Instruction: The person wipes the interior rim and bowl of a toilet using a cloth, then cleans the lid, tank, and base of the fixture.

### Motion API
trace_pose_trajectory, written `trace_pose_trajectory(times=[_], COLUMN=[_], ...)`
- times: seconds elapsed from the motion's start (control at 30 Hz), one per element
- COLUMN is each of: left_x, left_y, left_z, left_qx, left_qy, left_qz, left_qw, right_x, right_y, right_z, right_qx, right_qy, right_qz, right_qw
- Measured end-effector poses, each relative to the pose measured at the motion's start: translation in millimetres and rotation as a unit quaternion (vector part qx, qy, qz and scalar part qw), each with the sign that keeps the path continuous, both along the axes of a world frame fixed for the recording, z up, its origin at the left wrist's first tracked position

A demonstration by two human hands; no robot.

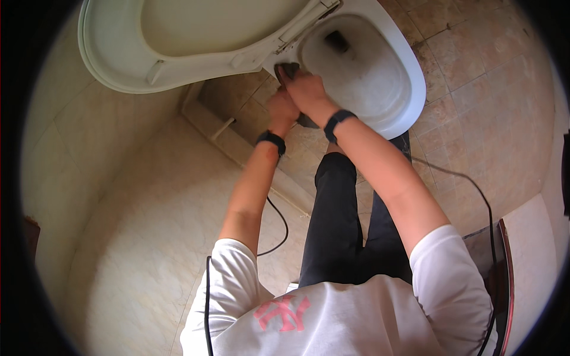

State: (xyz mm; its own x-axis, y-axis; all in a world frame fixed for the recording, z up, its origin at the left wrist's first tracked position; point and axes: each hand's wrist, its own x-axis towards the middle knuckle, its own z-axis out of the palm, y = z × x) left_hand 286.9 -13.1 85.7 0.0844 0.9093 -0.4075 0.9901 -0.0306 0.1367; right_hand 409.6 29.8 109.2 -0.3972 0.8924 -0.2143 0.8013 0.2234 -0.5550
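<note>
My right hand [309, 93] is closed on a dark cloth [287, 71], pressing it to the white toilet's rim beside the seat hinge. Right next to it and a little lower, my left hand [282, 108] is curled; its fingers are partly hidden and blurred, so what it holds cannot be made out. A dark patch, perhaps more of the cloth, shows below the two hands. The toilet bowl [380, 83] lies to the right of my hands, with a dark opening inside. Its seat and lid [119, 71] are raised toward the upper left.
Tiled floor [475, 107] surrounds the toilet. A low ledge [237, 148] runs along the left, with a short pale pipe [224, 128] by it. Black cables [469, 178] hang near both arms. My legs in black trousers [332, 219] stand close to the bowl's front.
</note>
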Motion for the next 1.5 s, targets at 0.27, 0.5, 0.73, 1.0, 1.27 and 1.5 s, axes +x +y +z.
trace_pose_trajectory(times=[0.27, 0.5, 0.73, 1.0, 1.27, 1.5], left_x=[5, -6, 33, 123, 187, 190], left_y=[70, 64, 66, 102, 168, 157], left_z=[38, 40, 53, 70, 37, 2], left_qx=[-0.095, -0.103, -0.115, 0.008, 0.147, 0.042], left_qy=[0.026, 0.019, 0.019, -0.073, -0.082, -0.053], left_qz=[0.044, 0.051, -0.070, 0.022, -0.068, 0.018], left_qw=[0.994, 0.993, 0.991, 0.997, 0.983, 0.998], right_x=[-10, -14, 37, 115, 194, 178], right_y=[58, 46, 30, 81, 141, 162], right_z=[6, 27, 31, 51, -17, -25], right_qx=[-0.061, -0.135, -0.203, -0.094, 0.058, 0.044], right_qy=[-0.074, -0.072, -0.076, -0.124, -0.076, -0.113], right_qz=[0.092, 0.020, -0.039, -0.085, -0.155, 0.032], right_qw=[0.991, 0.988, 0.975, 0.984, 0.983, 0.992])
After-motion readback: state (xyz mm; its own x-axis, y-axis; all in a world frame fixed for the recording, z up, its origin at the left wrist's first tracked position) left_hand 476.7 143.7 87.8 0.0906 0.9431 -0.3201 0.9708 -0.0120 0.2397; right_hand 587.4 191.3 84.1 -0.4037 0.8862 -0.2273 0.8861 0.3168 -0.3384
